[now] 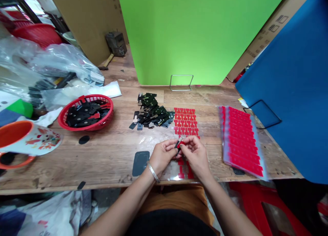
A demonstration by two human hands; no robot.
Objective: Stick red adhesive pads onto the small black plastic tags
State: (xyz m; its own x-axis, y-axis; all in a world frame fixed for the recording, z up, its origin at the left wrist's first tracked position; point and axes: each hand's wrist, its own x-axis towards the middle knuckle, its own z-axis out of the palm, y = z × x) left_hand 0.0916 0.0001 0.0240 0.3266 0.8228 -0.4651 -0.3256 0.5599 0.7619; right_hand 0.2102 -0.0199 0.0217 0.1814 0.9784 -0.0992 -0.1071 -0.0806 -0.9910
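My left hand point(162, 155) and my right hand point(195, 154) meet over the table's front edge, both pinching one small black part point(178, 143) with a red sticker on it. Under my hands lies a clear sheet of red T-shaped stickers point(185, 121). Just behind it is a loose pile of black parts point(151, 115). A silver bangle is on my left wrist.
A red basket point(86, 126) holding black parts stands at the left. A stack of red sticker sheets point(242, 140) lies at the right. An orange-and-white mug point(25, 140) and plastic bags point(51, 63) crowd the far left. Green point(200, 34) and blue point(294, 89) boards stand behind.
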